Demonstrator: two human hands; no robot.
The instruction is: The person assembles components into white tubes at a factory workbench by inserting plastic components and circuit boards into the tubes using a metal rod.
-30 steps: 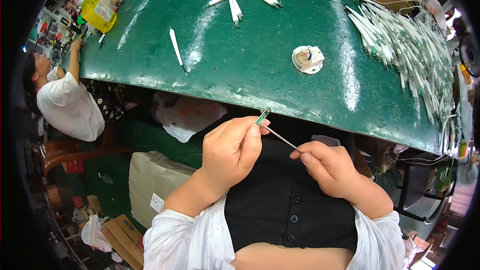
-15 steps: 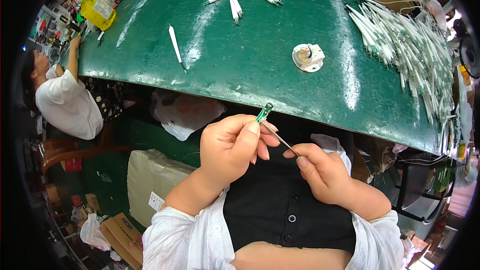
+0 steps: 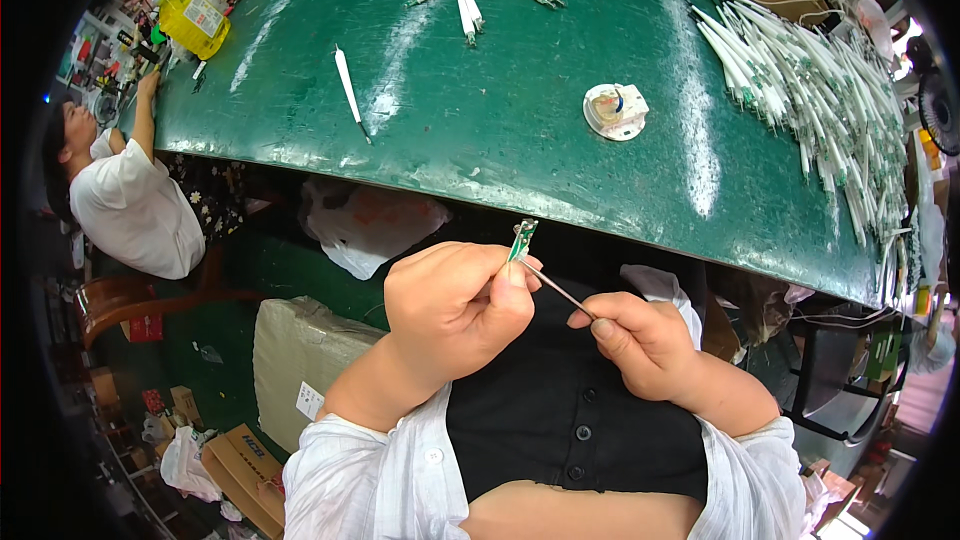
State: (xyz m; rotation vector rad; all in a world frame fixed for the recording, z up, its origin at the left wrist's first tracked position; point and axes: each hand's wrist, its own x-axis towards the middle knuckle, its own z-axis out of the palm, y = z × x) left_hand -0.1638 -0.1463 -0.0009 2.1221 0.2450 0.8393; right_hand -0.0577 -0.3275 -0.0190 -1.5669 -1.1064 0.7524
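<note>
Between the thumb and fingers of my left hand [image 3: 465, 302] is a small green circuit board [image 3: 522, 240], its far end sticking up just off the table's near edge. My right hand [image 3: 640, 342] pinches a thin metal rod-shaped tool [image 3: 558, 290]. The rod slants up to the left, and its far tip meets the board at my left fingertips; the exact contact is hidden there. Both hands are held over my lap, in front of the green table [image 3: 450, 155].
Slim white tapered sticks [image 3: 810, 90] with green ends are heaped at the table's right. Several more lie scattered, one [image 3: 347, 90] at the left. A round white fitting [image 3: 615, 112] sits right of centre. A yellow liquid jug [image 3: 195, 22] and a person [image 3: 135, 195] are at the left.
My left hand has shifted slightly left and down and turned, so the board stands more upright. The metal rod still reaches it; my right hand has barely moved.
</note>
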